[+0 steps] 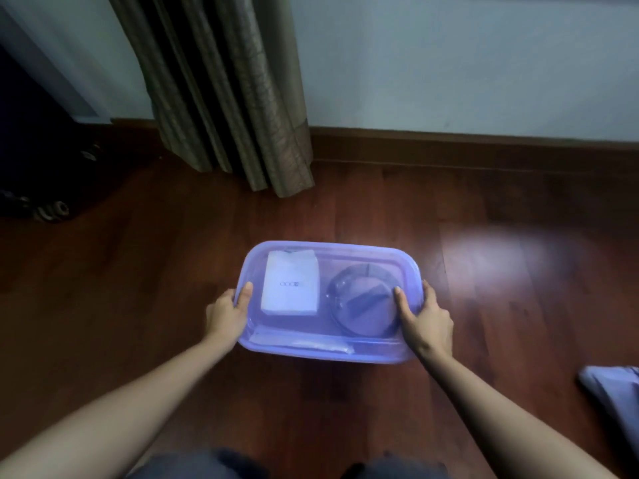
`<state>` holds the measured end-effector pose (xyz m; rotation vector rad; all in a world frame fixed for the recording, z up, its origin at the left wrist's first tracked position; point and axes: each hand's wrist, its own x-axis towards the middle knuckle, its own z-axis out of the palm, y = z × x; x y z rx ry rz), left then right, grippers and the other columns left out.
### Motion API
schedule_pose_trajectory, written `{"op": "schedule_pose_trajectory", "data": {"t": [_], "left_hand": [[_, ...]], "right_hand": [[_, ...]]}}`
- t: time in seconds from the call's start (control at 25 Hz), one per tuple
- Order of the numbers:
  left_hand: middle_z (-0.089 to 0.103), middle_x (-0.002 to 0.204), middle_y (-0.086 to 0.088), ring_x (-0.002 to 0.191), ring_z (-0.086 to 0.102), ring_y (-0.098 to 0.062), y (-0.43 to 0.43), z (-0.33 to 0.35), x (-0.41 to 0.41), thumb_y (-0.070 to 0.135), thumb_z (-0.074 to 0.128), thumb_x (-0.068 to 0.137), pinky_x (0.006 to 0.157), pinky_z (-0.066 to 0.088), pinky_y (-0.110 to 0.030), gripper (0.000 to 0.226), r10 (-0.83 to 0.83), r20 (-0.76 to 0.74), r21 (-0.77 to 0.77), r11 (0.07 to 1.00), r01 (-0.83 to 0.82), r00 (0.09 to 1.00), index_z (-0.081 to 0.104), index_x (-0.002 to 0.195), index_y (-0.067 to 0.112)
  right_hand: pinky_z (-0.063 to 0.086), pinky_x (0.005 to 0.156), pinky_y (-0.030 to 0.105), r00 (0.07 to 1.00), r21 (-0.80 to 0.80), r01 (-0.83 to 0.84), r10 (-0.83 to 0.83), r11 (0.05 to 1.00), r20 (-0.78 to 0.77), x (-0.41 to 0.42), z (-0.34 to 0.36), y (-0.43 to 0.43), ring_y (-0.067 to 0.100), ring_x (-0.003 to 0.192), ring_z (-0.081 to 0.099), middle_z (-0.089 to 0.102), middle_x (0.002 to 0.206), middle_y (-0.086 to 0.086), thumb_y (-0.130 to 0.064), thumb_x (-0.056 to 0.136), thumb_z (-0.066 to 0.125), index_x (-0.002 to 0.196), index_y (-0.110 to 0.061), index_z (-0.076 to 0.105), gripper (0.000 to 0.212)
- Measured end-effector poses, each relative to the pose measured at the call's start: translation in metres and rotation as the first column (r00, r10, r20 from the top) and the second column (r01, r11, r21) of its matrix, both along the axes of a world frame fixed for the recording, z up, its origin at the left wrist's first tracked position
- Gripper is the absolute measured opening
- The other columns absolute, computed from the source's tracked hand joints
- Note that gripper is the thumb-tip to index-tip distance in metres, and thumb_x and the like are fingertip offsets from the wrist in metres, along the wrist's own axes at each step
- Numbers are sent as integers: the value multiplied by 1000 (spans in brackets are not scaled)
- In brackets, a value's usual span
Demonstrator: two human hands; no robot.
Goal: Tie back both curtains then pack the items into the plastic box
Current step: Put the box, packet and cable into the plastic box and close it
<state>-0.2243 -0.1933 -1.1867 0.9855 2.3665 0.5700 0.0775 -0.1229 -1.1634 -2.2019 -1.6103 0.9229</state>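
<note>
A translucent purple plastic box (345,248) sits on the wooden floor in front of me, its lid on. Through the lid I see a white packet (290,283) on the left, a dark round item (363,300) on the right and a long pale strip (304,342) along the near side. My left hand (226,314) grips the box's left edge, thumb on top of the lid. My right hand (427,318) lies on the right end, thumb and fingers pressing the lid and rim. A brown curtain (238,98) hangs gathered behind the box, reaching the floor.
Light wall and dark wooden skirting (484,146) run behind. A dark piece of furniture with small wheels (52,210) stands at the far left. A pale purple cloth (615,388) lies on the floor at the right edge. My knees show at the bottom.
</note>
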Motion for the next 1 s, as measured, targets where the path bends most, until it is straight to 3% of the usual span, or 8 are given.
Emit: {"op": "schedule_pose_trajectory", "data": {"t": [0.2,0.4,0.68,0.92,1.0], "left_hand": [[59,77,-19,87,56,-40,6,50,-66,44,38,97,69,33,-32,47,70,-30,78,995,-67,997,51,71,6],[59,72,-13,75,52,-30,5,61,-170,48,34,97,68,35,-32,57,136,-102,163,980,-118,986,61,72,4],[60,74,-17,75,56,-33,-9,85,-323,52,39,94,67,39,-33,56,120,-106,211,973,-96,987,58,69,6],[59,67,-14,73,58,-34,-21,67,-373,55,44,89,65,38,-32,59,113,-46,187,977,-103,992,62,66,4],[59,76,-12,82,58,-35,-22,55,-384,52,48,89,68,38,-33,54,142,18,174,974,-143,990,66,77,3]], "right_hand": [[45,83,43,988,122,-157,156,980,16,-67,53,32,47,103,56,63,108,28,-52,92,39,126,-10,46,55],[42,76,40,963,215,-267,268,939,28,-177,79,60,45,100,56,61,108,25,-49,94,36,116,-3,47,51],[42,75,39,989,150,-140,147,979,-34,-325,86,20,42,102,57,62,108,21,-49,94,36,112,-6,47,48],[35,69,35,993,67,-91,95,994,-67,-380,57,-1,39,101,58,62,108,16,-51,94,34,116,-7,45,50],[37,68,34,994,55,-96,99,994,-55,-391,46,-3,38,99,59,62,106,16,-51,95,34,117,-7,44,51]]}}
